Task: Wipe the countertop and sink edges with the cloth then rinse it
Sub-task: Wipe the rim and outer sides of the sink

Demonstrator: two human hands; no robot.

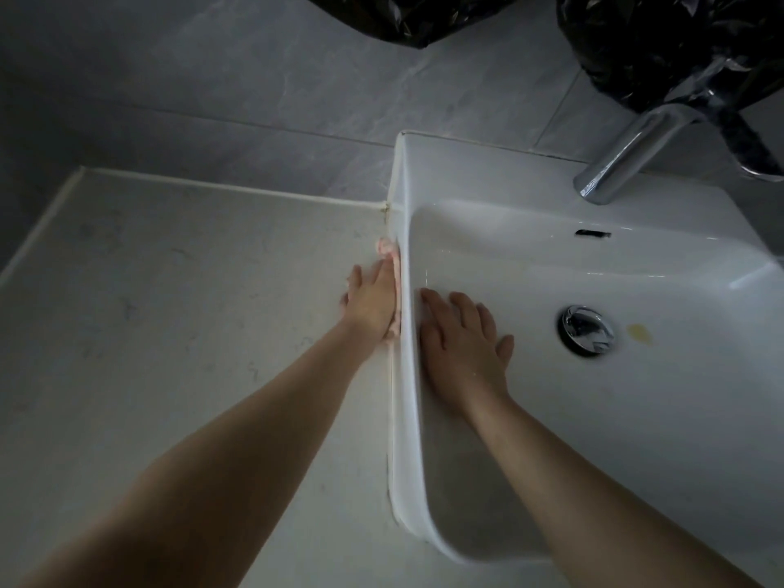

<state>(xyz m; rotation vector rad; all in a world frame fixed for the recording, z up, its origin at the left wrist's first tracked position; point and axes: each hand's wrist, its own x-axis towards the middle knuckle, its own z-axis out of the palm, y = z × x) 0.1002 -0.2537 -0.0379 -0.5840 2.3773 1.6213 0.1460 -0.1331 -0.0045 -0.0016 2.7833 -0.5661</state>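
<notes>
Now the straight-fingered left hand (371, 301) presses the cloth (387, 247) against the sink (404, 375); the right hand (462, 337) lies flat inside.

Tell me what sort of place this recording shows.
Probably a bathroom: a white ceramic basin with a chrome tap, set on a pale marbled countertop against grey wall tiles.

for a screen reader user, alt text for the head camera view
A person's left hand presses a pink cloth along the seam between the pale countertop and the white sink, while the right hand rests flat inside it. A chrome faucet sits at upper right.
</notes>
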